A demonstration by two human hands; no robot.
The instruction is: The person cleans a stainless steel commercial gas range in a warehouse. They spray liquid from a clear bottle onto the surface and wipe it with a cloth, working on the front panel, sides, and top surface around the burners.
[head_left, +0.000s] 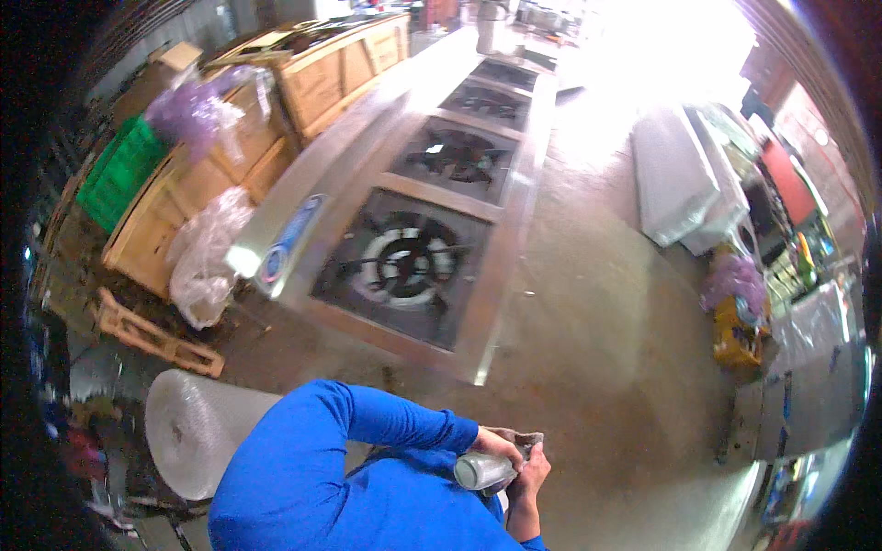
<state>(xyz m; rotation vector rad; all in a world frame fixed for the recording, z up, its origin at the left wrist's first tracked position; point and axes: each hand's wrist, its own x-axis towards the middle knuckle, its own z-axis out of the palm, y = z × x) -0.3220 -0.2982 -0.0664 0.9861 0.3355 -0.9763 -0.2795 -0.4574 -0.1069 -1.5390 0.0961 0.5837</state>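
1. Left hand: grip narrow, fingers curled over the top of a pale cylindrical container; its round end faces left.
2. Right hand: positioned just beside the left, fingers bent upward at a grey-brown cloth. Whether this grip is closed on the cloth, the container or both cannot be told.
3. Container location: in front of the torso in the blue shirt, above the floor, beyond the near edge of the stainless-steel gas range and toward the wearer.
4. Bubble-wrap roll: on its side, left of the blue sleeve, round end facing left.
5. Gas range: near right corner points toward the hands, well apart from them. The nearest burner sits in a dark square well at the near end. A blue label strip runs along the left edge.
6. Wooden frame: on the floor, left of the range's near left corner.
7. Further burners: in line toward the far end.
8. Wooden crates: along the range's left side, with a green plastic basket and purple plastic wrap on the nearer one.
9. Yellow crate: on the floor, well right of the range's right edge; pale wrapped panels stand farther back.
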